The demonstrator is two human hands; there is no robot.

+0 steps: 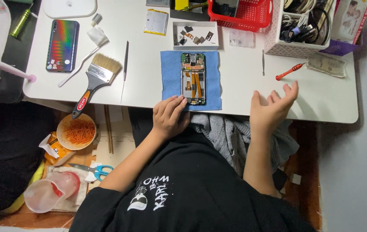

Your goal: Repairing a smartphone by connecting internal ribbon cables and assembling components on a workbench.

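An opened phone (193,78), its circuit board and orange ribbon cables showing, lies on a blue cloth (170,79) at the front of the white table (235,86). My left hand (169,115) rests at the table's front edge, fingertips on the cloth's near left corner beside the phone; it holds nothing. My right hand (271,108) hovers over the table's front edge to the right, palm up, fingers spread, empty. A red-handled screwdriver (290,71) lies just beyond its fingertips.
A paintbrush (97,79), a thin metal tool (125,60), a phone back cover (62,45), a small white tray of parts (195,35), a battery (156,22), a red basket (241,13) and a white basket of cables (299,28) are on the table. Scissors (93,170) and a bowl (76,131) lie on the floor.
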